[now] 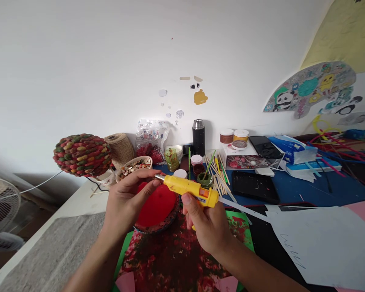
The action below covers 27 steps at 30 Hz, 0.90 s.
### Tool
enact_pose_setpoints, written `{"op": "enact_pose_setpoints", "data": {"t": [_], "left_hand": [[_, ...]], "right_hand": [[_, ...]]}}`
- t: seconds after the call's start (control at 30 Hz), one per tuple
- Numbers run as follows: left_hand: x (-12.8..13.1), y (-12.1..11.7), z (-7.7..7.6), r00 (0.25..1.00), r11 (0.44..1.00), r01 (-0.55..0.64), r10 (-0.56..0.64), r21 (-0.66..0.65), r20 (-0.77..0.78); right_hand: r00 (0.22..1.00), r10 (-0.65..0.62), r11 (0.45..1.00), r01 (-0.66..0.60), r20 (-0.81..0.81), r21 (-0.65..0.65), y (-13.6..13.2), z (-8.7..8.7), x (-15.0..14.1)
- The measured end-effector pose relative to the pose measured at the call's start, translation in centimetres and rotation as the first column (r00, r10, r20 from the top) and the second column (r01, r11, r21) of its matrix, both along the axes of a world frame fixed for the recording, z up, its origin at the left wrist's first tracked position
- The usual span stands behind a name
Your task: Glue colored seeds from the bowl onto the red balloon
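Observation:
A yellow hot glue gun [184,186] is gripped in my right hand [209,227], its metal nozzle pointing left. From its back end trails a long whitish glue stick [243,208]. At the nozzle, my left hand [124,198] is in a pinch, thumb and forefinger close together; whatever sits between them is too small to make out. Below both hands lies a round dish with a bright red surface [156,207] and a dark patterned rim, partly covered by my left fingers. Under it is a paint-smeared red and brown sheet [182,259] on a green mat [245,231].
A ball covered in coloured pieces [82,155] stands left, near a twine spool [120,148] and a bowl of chips [136,166]. Behind are paint jars [205,178], wooden sticks [220,182] and a black flask [198,138]. Right are a black tray [255,186] and white paper [319,247].

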State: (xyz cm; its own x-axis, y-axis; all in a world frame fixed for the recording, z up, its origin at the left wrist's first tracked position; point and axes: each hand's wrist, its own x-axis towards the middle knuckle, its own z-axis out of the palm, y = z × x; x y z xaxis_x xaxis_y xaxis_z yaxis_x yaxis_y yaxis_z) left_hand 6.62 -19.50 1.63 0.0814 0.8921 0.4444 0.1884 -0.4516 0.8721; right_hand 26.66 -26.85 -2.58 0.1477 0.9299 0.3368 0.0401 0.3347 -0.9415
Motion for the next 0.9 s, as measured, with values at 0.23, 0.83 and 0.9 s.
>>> {"op": "enact_pose_setpoints", "data": {"t": [0.23,0.83,0.9], "left_hand": [[0.01,0.01,-0.03,1.000,1.000,-0.011,0.011,-0.001,-0.020],[0.19,-0.05,0.05,1.000,1.000,-0.022,0.022,0.006,-0.010],[0.19,-0.03,0.04,1.000,1.000,-0.023,0.023,0.010,-0.007]], "right_hand": [[1.000,0.011,1.000,-0.011,-0.016,-0.002,0.02,0.11,-0.02],[1.000,-0.024,0.999,0.024,-0.021,0.027,0.12,-0.03,-0.02],[0.999,-0.026,0.999,0.027,-0.022,0.031,0.16,-0.08,-0.03]]}}
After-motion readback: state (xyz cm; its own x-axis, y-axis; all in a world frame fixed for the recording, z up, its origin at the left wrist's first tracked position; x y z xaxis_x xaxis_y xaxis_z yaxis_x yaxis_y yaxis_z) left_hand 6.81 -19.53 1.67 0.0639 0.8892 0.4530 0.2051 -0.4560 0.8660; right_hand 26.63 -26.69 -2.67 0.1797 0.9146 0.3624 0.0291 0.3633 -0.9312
